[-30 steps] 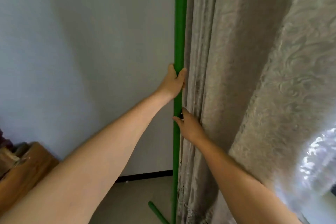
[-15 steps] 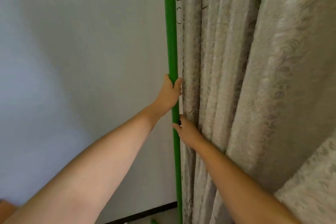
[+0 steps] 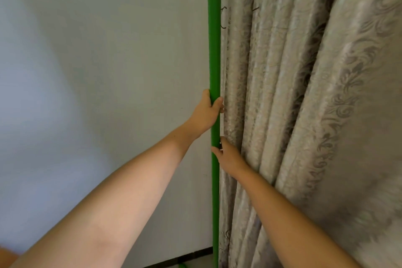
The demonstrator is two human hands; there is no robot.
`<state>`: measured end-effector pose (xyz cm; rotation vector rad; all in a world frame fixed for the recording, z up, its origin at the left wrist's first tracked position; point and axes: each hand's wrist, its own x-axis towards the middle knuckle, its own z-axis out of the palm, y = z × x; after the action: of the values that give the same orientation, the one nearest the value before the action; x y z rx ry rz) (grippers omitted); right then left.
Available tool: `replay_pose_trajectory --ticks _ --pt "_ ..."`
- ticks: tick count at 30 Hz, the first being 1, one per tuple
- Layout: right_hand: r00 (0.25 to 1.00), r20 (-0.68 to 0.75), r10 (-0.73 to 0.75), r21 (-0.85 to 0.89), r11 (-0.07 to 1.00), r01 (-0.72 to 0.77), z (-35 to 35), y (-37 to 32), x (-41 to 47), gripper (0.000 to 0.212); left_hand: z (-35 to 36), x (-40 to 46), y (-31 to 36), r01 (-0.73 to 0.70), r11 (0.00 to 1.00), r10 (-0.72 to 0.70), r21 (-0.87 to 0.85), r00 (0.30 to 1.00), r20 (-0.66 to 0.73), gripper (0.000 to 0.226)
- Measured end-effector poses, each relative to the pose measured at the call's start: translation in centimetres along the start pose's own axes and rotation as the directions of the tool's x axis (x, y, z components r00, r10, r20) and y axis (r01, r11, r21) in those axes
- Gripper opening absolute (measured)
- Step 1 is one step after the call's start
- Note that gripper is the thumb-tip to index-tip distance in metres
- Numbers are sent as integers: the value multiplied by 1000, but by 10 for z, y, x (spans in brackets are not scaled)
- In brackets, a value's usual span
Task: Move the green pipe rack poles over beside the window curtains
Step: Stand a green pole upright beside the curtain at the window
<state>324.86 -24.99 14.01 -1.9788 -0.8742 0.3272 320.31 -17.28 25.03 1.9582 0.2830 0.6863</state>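
My view has tipped up since a moment ago: the wooden furniture at lower left is gone from sight and a joint collar now shows at the pole's top. My left hand (image 3: 205, 113) is still wrapped around the green pole (image 3: 214, 50), thumb and fingers closed on it. Just below that grip, my right hand (image 3: 228, 156) presses the pole's curtain side; whether its fingers close round it I cannot tell. The pole stands upright, touching the curtain (image 3: 304, 93) folds right of my grip. Left of it, bare wall (image 3: 97, 72). Far below, a dark skirting strip (image 3: 185, 258) and a green stub (image 3: 182, 265). One upright pole, one curtain, two hands.
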Motion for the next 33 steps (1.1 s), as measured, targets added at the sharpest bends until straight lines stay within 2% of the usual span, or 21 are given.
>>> replay_pose_trajectory --ticks 5,9,11,14,16,19,23,25,28,30,33 --pt "999 35 30 73 997 -32 -6 0 -13 44 5 -12 11 57 998 -57 0 997 -54 18" --pt "998 61 -25 167 986 14 -16 -7 -34 54 0 -42 19 148 988 -147 41 989 -32 43" --pt "997 41 -64 212 976 54 -18 -10 -54 58 -4 -72 22 154 986 -151 70 988 -39 47" --pt "970 154 -185 324 938 128 -14 -15 -103 58 -13 -144 15 175 978 -147 116 965 -216 42" --pt "956 138 -259 384 904 189 -12 -11 -128 56 -20 -188 8 166 981 -137 96 959 -249 35" --pt "880 303 -367 416 881 224 1 -1 -183 55 -21 -298 3 245 968 -200 57 886 -419 27" --pt "694 575 -432 428 883 195 27 27 -261 55 13 -449 12 437 899 -331 12 700 -633 37" --pt "594 701 -394 395 908 137 38 43 -296 58 44 -516 20 511 858 -381 -57 557 -738 34" --pt "444 830 -339 366 930 27 51 65 -348 56 106 -607 35 561 785 -464 -263 250 -850 27" --pt "346 875 -338 364 931 -10 55 76 -379 52 150 -653 51 564 751 -450 -343 58 -891 26" --pt "229 910 -344 351 936 12 56 92 -421 52 204 -702 67 545 713 -399 -442 -203 -894 30"
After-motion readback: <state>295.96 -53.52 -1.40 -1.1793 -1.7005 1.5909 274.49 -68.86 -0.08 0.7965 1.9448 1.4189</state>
